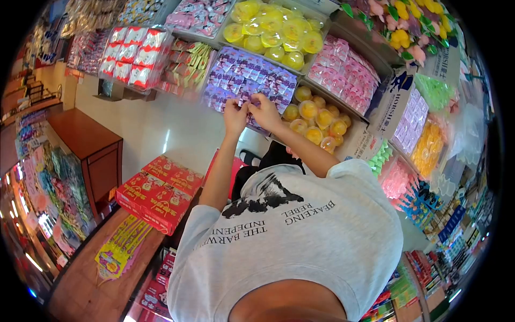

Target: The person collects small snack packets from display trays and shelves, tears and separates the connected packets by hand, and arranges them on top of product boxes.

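Observation:
My left hand [235, 117] and my right hand [264, 113] are close together over the near edge of a display box filled with small purple printed packets [236, 70]. The fingers of both hands are bent into a pinch, and the fingertips nearly meet at one purple packet. Most of that packet is hidden by the fingers. The other packets lie in tight rows beyond my hands. To the right of my right hand is a box of clear round capsules with yellow contents [322, 118].
Yellow clear-wrapped items [273, 27] and pink packets [343, 70] fill boxes behind. Red-and-white packs [131, 56] stand at the left. Red cartons [161, 188] and yellow hanging packs [122, 249] lie on a low wooden surface. A brown cabinet [88, 150] stands farther left.

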Action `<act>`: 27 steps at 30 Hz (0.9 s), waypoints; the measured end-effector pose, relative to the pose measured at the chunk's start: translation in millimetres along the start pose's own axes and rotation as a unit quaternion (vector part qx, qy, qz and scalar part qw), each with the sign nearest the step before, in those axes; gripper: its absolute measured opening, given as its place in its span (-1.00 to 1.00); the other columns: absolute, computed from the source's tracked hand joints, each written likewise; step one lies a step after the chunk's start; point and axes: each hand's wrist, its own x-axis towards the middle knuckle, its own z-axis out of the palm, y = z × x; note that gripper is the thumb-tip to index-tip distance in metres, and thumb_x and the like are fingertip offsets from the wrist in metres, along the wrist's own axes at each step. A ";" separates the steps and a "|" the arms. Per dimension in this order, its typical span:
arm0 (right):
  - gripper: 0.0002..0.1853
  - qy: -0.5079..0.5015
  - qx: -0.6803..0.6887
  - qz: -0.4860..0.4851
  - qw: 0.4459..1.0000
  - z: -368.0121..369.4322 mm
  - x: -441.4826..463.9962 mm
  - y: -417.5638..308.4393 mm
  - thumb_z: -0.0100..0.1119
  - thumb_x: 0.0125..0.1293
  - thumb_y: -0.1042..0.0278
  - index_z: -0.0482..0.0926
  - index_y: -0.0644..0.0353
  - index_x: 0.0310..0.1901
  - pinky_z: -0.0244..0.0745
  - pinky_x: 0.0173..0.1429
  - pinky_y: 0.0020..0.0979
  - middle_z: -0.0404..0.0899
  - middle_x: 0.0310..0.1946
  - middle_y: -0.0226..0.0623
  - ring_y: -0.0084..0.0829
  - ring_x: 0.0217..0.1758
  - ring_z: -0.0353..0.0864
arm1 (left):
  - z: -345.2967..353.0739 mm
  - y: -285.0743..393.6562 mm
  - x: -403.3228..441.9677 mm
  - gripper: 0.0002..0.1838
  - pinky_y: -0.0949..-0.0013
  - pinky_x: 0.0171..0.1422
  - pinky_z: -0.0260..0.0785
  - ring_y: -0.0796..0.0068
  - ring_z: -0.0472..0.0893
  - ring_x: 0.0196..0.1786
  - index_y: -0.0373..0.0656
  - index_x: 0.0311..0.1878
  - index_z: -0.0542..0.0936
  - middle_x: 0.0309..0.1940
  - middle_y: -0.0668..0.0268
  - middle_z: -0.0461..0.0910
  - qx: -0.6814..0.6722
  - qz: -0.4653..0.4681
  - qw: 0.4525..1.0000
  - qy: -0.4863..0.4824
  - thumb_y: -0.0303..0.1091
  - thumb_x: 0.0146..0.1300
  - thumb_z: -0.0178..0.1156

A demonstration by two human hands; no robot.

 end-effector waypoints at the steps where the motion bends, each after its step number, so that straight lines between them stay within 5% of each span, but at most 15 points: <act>1: -0.62 0.024 -0.036 -0.007 0.999 -1.0 -5.0 -5.1 0.18 0.15 0.29 0.49 0.35 -0.05 0.48 -0.09 -0.30 0.61 -0.25 -0.06 -0.23 -0.21 0.61 | -4.7 -1.5 -9.1 -0.75 0.54 -0.48 0.29 0.68 0.48 -0.44 -0.26 -0.13 0.39 -0.51 0.35 0.49 -0.015 0.007 1.000 0.001 -0.43 0.20 0.22; 4: -0.57 0.043 -0.071 -0.042 0.996 -0.7 -8.8 2.6 0.24 0.10 0.24 0.50 0.37 -0.06 0.46 -0.09 -0.35 0.59 -0.31 -0.15 -0.30 -0.22 0.57 | -28.1 -21.0 -37.1 -0.75 0.54 -0.40 0.35 0.64 0.49 -0.40 -0.19 -0.11 0.40 -0.43 0.39 0.51 -0.041 0.011 0.999 0.001 -0.37 0.22 0.22; 8: -0.67 -0.176 -0.093 -0.057 0.978 10.0 -14.4 15.0 0.36 0.07 0.26 0.56 0.34 -0.24 0.43 -0.32 -0.43 0.57 -0.46 -0.28 -0.50 -0.41 0.53 | -60.5 -41.9 -97.2 -0.76 0.52 -0.34 0.38 0.66 0.48 -0.38 -0.19 -0.05 0.44 -0.39 0.43 0.51 -0.118 -0.013 0.993 0.020 -0.37 0.26 0.19; 10: -0.76 -0.338 -0.022 0.036 0.940 21.3 -28.0 6.9 0.36 0.07 0.33 0.54 0.30 -0.35 0.38 -0.44 -0.51 0.54 -0.56 -0.35 -0.57 -0.52 0.50 | -74.7 -56.7 -127.7 -0.79 0.53 -0.35 0.36 0.66 0.47 -0.39 -0.17 -0.08 0.46 -0.38 0.44 0.52 -0.158 -0.049 0.984 0.071 -0.34 0.28 0.18; 12: -0.78 -0.371 -0.046 0.041 0.927 39.0 -49.0 -4.5 0.37 0.07 0.37 0.51 0.28 -0.41 0.35 -0.48 -0.55 0.54 -0.59 -0.36 -0.60 -0.57 0.47 | -85.0 -73.0 -155.9 -0.82 0.54 -0.36 0.34 0.67 0.47 -0.40 -0.15 -0.10 0.47 -0.37 0.44 0.52 -0.205 -0.082 0.968 0.119 -0.32 0.30 0.16; 14: -0.77 -0.442 -0.066 0.063 0.892 55.4 -71.8 -9.8 0.38 0.08 0.37 0.51 0.29 -0.41 0.36 -0.48 -0.54 0.54 -0.58 -0.33 -0.58 -0.57 0.48 | -90.9 -90.4 -188.5 -0.82 0.53 -0.42 0.27 0.67 0.43 -0.45 -0.08 -0.19 0.50 -0.41 0.46 0.52 -0.389 -0.098 0.905 0.140 -0.19 0.34 0.12; 17: -0.77 -0.503 -0.090 0.041 0.859 81.8 -115.1 -10.6 0.37 0.09 0.38 0.49 0.29 -0.40 0.39 -0.46 -0.53 0.56 -0.56 -0.29 -0.55 -0.54 0.51 | -93.4 -117.2 -238.9 -0.75 0.52 -0.49 0.23 0.65 0.40 -0.55 -0.05 -0.32 0.46 -0.54 0.45 0.45 -0.479 -0.101 0.853 0.179 -0.08 0.32 0.14; 21: -0.78 -0.579 -0.098 0.042 0.808 114.5 -187.6 -6.3 0.37 0.09 0.40 0.48 0.27 -0.42 0.41 -0.45 -0.51 0.57 -0.54 -0.27 -0.53 -0.51 0.54 | -82.4 -140.9 -318.2 -0.66 0.50 -0.53 0.21 0.64 0.36 -0.63 -0.03 -0.37 0.44 -0.65 0.48 0.38 -0.506 -0.085 0.828 0.228 0.02 0.36 0.03; 24: -0.78 -0.634 -0.134 0.061 0.760 130.8 -247.9 6.1 0.36 0.10 0.36 0.48 0.24 -0.42 0.41 -0.46 -0.53 0.56 -0.56 -0.30 -0.55 -0.52 0.53 | -63.8 -190.0 -373.2 -0.58 0.55 -0.59 0.04 0.67 0.24 -0.67 0.01 -0.36 0.46 -0.69 0.54 0.31 -0.426 -0.053 0.827 0.362 0.12 0.39 -0.14; 27: -0.76 -0.703 -0.186 0.082 0.681 138.6 -313.5 19.0 0.34 0.13 0.29 0.48 0.24 -0.42 0.38 -0.48 -0.54 0.56 -0.57 -0.32 -0.57 -0.54 0.52 | -48.2 -202.3 -439.8 -0.57 0.54 -0.65 0.03 0.67 0.23 -0.71 -0.03 -0.41 0.46 -0.72 0.53 0.29 -0.446 -0.045 0.754 0.480 0.05 0.43 -0.18</act>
